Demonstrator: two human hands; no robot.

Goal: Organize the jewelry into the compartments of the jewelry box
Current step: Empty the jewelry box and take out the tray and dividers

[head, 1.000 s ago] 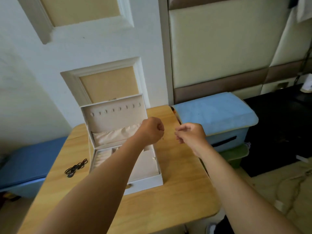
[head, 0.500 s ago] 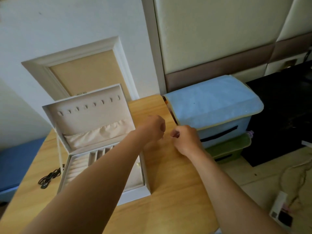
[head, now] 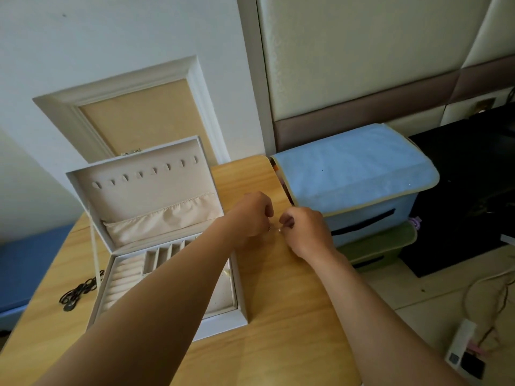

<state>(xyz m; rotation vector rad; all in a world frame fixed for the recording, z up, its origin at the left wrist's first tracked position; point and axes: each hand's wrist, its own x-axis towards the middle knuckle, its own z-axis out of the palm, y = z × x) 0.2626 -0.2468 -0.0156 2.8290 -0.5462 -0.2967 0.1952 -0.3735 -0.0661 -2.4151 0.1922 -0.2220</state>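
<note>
**Both hands pinch a tiny shiny piece, right of the open jewelry box**

- Task item: small shiny piece (head: 279,230), a pale glint only. Too small to tell its type. It is held in the air above the table (head: 278,316), just right of the jewelry box (head: 228,321), level with the hinge end.
- Left hand (head: 252,215): fingers curled, tips pinching at the piece. The forearm crosses over the box.
- Right hand (head: 303,229): fingers curled, thumb and forefinger pinching the piece. The two sets of fingertips nearly touch.
- Box: white, open, sitting on the table. The lid (head: 145,196) stands tilted back. Inside the lid there is a row of hooks (head: 145,174) along the top and a gathered fabric pocket (head: 161,221) below.
- Box base: ribbed ring rolls (head: 122,280) on the left side, narrow divided slots (head: 164,254) near the hinge, and a larger compartment on the right side. That compartment holds one small pale item (head: 227,273), too small to tell its type. The forearm hides the rest.
- Left of the box: black tangled cord (head: 80,291) on the table, just beside the box's left wall.
- Right of the box, past the table edge: blue storage bin (head: 356,174) stacked on a green bin (head: 376,246), both shut.
</note>
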